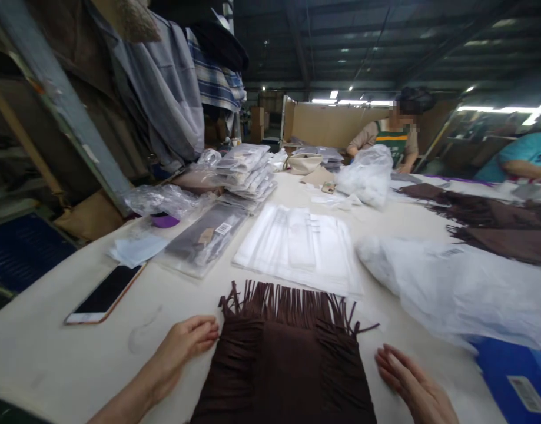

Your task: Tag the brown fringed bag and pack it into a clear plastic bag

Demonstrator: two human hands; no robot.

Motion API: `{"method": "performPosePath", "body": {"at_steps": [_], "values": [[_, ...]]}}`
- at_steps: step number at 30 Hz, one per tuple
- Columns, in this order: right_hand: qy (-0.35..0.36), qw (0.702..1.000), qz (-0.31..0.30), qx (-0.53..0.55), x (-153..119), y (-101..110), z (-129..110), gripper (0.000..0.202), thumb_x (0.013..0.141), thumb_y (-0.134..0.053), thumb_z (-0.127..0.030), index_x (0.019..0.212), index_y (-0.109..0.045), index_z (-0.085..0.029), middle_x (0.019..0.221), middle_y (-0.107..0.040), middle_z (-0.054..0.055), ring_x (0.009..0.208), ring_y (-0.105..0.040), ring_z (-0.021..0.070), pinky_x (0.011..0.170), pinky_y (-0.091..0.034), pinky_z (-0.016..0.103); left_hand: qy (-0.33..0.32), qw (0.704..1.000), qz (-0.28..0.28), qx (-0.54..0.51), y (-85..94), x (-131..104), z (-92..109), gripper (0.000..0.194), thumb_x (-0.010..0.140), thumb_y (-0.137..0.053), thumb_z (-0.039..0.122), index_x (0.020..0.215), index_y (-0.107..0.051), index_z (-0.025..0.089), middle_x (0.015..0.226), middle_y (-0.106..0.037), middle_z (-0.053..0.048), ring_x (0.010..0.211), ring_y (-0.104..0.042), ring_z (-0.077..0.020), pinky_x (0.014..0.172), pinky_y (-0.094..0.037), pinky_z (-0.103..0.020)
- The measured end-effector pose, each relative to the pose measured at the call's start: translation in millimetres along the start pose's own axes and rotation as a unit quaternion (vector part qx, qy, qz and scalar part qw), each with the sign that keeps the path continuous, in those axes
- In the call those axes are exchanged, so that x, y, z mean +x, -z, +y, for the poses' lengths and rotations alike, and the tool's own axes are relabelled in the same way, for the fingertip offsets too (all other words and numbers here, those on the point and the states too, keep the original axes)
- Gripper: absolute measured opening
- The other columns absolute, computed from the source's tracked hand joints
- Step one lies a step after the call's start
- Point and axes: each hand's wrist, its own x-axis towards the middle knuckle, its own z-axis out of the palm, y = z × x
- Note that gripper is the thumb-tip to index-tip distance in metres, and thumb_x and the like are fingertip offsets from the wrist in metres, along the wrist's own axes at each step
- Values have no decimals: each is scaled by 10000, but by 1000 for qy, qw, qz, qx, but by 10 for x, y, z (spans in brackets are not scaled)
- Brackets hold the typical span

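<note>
A folded dark brown fringed scarf [284, 359] lies on the pale table [53, 353] right in front of me, its fringe pointing away. My left hand [182, 347] rests at the scarf's left edge, fingertips touching the fabric. My right hand [411, 383] lies flat on the table just off the scarf's right edge, fingers together and holding nothing. Beyond the fringe lies a stack of clear plastic bags [296, 247].
A phone [105, 294] lies at the left, next to a bagged scarf [206, 238]. Packed bags [246, 174] are piled further back. Loose plastic [464, 288] and more brown scarves [495, 227] lie to the right. Two other people work at the far side.
</note>
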Motion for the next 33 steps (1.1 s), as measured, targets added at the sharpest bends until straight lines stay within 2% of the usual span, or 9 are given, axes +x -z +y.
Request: {"method": "performPosePath", "body": {"at_steps": [3,5,8,12,15,19,24,30,33], "values": [[-94,990,-46,97,181,50,-20,617,596,-745,-493,1027,-553,-95,972,-699,160,954,-654,275,872,-514,356,88,983,-153,-45,-100,222,105,460,586,-792,459,855,-664,109,914,-702,-124,871,-649,-245,759,-505,-293],[-144,982,-81,94,248,-13,-91,475,626,-744,-432,937,-589,-108,890,-717,129,814,-689,228,752,-537,302,134,970,-197,-45,-191,335,168,434,578,-811,435,816,-674,99,853,-713,-113,806,-660,-230,726,-507,-277],[-220,953,-195,73,285,-122,-273,312,719,-686,-396,835,-628,-112,804,-720,103,696,-688,174,669,-522,256,183,943,-267,-84,-305,482,224,399,630,-797,343,901,-675,77,896,-716,-110,878,-659,-236,857,-487,-317],[-265,874,-384,134,374,-246,-439,354,826,-571,-407,957,-649,-88,937,-711,134,909,-668,199,857,-486,304,261,889,-344,-152,-438,647,253,341,729,-713,304,982,-658,81,971,-705,-108,902,-658,-211,925,-462,-345],[-287,825,-452,183,510,-380,-447,343,818,-578,-366,994,-647,-80,994,-699,132,1029,-622,200,1013,-377,334,295,854,-402,-147,-544,754,282,395,721,-711,339,1007,-648,74,961,-702,-118,910,-653,-212,899,-474,-318],[-308,777,-514,192,683,-590,-463,371,828,-554,-366,1005,-646,-53,990,-697,132,1053,-608,187,1073,-294,326,265,840,-452,-141,-689,900,276,401,688,-722,308,1001,-646,68,974,-687,-126,981,-622,-238,932,-438,-323],[-306,762,-547,162,801,-816,-516,426,746,-647,-353,1034,-637,-40,987,-691,147,995,-633,205,1021,-361,331,225,846,-470,-117,-800,1036,162,468,627,-740,351,987,-650,66,910,-686,-140,990,-610,-305,917,-446,-404],[-218,791,-568,65,807,-925,-674,448,684,-704,-278,1092,-625,-109,923,-705,74,886,-661,204,848,-482,310,189,848,-492,-44,-888,1002,358,643,544,-768,369,1105,-603,102,937,-685,-108,974,-616,-329,890,-460,-413],[-88,794,-599,-46,654,-895,-882,375,780,-621,-275,1135,-614,-155,1042,-681,36,993,-621,195,923,-450,320,92,835,-537,78,-923,868,602,523,632,-729,321,1106,-617,131,937,-691,-68,1007,-602,-312,926,-442,-398]]}}
